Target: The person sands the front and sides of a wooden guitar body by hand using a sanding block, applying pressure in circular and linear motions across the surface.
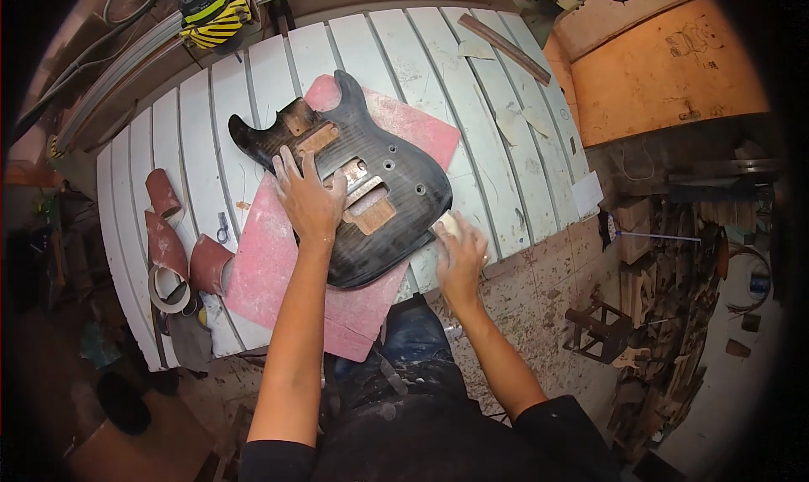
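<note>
A dark electric guitar body (409,166), with bare wood showing in its neck pocket and pickup cavities, lies flat on a dusty pink pad (265,267). My left hand (308,197) rests on the face of the body beside the cavities, its fingers spread and lying flat. At the lower right edge of the body, my right hand (463,259) is closed around a small pale sanding pad (447,223), which touches the rim. The palm side of my right hand and part of the pad are hidden.
A white slatted table (506,204) bears everything. Curled reddish-brown sandpaper pieces (164,242) and a roll (168,288) stand at its left. A wooden strip (506,48) lies far right. Power tools (206,10) stand behind; an orange cabinet (674,69) and a wooden stool (600,330) are to the right.
</note>
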`<state>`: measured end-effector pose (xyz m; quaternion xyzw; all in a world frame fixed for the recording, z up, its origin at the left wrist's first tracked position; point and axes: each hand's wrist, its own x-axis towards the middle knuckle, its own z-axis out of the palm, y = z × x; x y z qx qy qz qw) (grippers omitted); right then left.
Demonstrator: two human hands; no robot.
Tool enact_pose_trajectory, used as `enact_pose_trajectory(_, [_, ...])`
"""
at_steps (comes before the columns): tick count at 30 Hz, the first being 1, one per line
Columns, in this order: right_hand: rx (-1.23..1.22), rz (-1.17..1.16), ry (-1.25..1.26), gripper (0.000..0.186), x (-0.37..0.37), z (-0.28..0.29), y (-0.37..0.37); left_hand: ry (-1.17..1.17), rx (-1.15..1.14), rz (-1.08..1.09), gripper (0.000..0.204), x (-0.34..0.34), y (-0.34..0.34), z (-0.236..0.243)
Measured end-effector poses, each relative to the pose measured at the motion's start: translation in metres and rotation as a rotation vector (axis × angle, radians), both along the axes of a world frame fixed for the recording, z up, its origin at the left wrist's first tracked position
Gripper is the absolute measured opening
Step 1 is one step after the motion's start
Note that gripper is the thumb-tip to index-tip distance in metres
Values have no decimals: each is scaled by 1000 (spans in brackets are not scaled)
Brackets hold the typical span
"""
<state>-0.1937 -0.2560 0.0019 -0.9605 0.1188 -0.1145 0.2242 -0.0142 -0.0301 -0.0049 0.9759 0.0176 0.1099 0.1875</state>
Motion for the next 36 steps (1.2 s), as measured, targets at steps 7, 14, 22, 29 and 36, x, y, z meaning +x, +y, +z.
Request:
enact_pose_trajectory(7, [-70, -137, -36, 34, 50, 6, -21, 11, -26, 13, 70, -2, -3, 1])
enact_pose_trajectory(14, [-90, -14, -53, 33, 41, 8, -27, 17, -25, 18, 71, -2, -4, 2])
enact_pose_trajectory(22, [-73, 39, -39, 30, 9, 5, -14, 13, -20, 21, 71, -3, -4, 2])
enact_pose_trajectory(29, [-35, -91, -66, 31, 42, 0, -28, -10, -14, 3, 68, -1, -6, 5])
enact_pose_trajectory(36, [-34, 15, -70, 34, 43, -4, -37, -3, -36, 6, 70, -1, -6, 2])
